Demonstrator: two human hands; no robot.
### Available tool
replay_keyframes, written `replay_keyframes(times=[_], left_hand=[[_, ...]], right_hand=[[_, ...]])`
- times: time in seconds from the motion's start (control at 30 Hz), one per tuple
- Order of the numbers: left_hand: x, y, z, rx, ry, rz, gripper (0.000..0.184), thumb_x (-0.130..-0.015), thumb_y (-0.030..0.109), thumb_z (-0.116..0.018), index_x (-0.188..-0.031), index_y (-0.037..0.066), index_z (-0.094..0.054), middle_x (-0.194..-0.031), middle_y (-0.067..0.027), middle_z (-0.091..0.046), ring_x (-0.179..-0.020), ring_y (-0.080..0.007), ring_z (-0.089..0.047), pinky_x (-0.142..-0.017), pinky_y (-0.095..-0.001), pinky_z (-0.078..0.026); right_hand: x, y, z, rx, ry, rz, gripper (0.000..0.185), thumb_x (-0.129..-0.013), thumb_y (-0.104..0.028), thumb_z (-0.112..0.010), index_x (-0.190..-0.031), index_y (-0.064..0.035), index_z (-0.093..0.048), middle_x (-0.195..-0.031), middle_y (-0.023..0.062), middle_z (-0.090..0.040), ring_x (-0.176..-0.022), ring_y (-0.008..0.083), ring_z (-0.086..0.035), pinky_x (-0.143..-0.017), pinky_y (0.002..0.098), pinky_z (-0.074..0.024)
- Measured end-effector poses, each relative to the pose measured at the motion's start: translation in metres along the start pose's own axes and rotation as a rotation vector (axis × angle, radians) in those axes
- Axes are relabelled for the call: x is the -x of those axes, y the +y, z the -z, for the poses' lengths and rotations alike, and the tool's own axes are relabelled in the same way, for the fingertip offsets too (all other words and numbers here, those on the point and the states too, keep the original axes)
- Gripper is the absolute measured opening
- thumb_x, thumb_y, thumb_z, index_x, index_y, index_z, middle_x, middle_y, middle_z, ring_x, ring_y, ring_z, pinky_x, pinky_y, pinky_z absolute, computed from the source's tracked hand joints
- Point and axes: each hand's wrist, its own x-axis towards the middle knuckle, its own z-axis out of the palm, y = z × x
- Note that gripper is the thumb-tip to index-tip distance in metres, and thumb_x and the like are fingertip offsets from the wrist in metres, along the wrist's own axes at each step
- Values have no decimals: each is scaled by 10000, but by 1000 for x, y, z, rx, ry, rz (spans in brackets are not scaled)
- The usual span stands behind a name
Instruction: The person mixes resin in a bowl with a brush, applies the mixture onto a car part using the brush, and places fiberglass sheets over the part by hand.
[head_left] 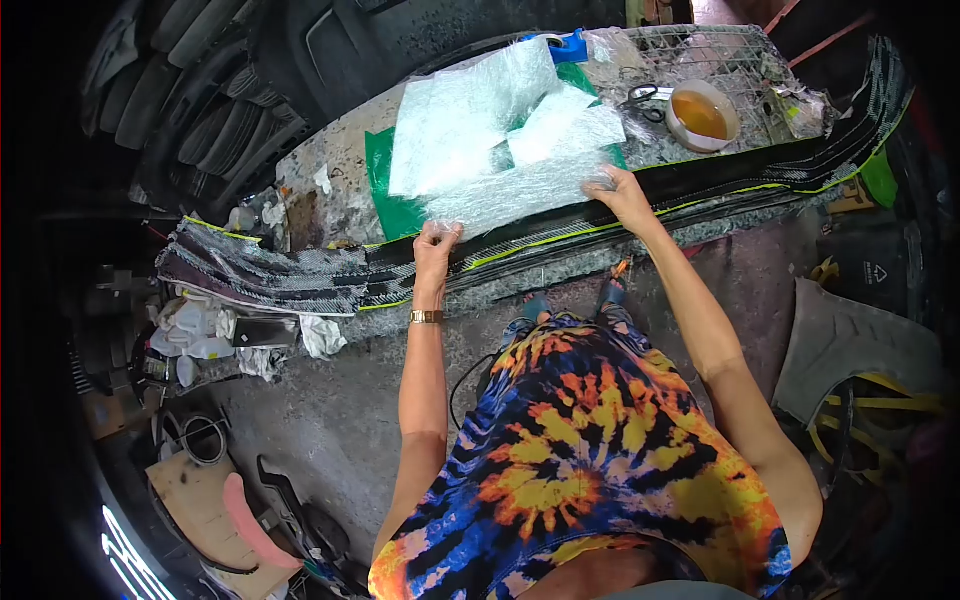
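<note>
A strip of white fibreglass mat [515, 192] is stretched between my two hands, just over the long black curved panel [540, 222] with lime-yellow edging. My left hand [437, 243] pinches the strip's left end. At the other end, the fingers of my right hand [620, 197] are closed on its corner. Behind the strip, larger sheets of fibreglass mat [440, 125] lie on a green sheet [380, 168]. Smaller cut pieces of mat [568, 128] rest partly over them.
A white bowl of amber liquid [703, 116] stands right of the mats, with black-handled scissors [645, 100] beside it. At the back sits a blue tape dispenser [568, 46]. Plastic bottles [195, 325] and crumpled paper [322, 337] lie left, below the panel. A grey panel [850, 345] stands at right.
</note>
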Motion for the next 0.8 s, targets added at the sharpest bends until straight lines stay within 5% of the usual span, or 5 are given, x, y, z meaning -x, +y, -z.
replay_keyframes(times=[0.2,0.33,0.37,0.57,0.8], left_hand=[[4,22,-1,-60,-18,-77,153,-810,120,-725,-847,17,-617,-772,55,-566,-704,-42,-457,-634,-229,-398],[-10,-10,8,-175,-41,-104,179,-806,136,-725,-786,-5,-615,-722,36,-532,-677,-72,-434,-609,-263,-383],[-14,-21,13,-233,-49,-110,199,-802,139,-725,-746,-12,-606,-703,24,-518,-666,-85,-417,-597,-278,-373],[-4,-28,3,-585,-32,-173,357,-772,184,-734,-641,-58,-506,-555,-78,-395,-551,-126,-342,-506,-334,-321],[10,-45,-15,-786,47,-166,334,-767,216,-734,-669,-50,-556,-584,-214,-507,-499,-226,-410,-522,-400,-371]], right_hand=[[2,-12,-6,139,125,247,308,-805,-101,-694,-1073,30,-614,-954,41,-645,-882,97,-556,-813,267,-445],[-8,9,-3,42,24,69,296,-804,-134,-700,-1033,43,-635,-978,79,-650,-881,129,-570,-825,273,-444],[-7,18,-4,256,162,208,271,-798,-135,-699,-989,50,-645,-974,123,-652,-871,188,-597,-804,292,-452],[10,37,7,388,186,156,235,-793,-131,-685,-964,24,-644,-995,199,-633,-914,320,-618,-778,351,-462],[24,52,5,578,149,90,240,-809,-153,-679,-978,13,-638,-996,219,-630,-907,335,-623,-775,384,-468]])
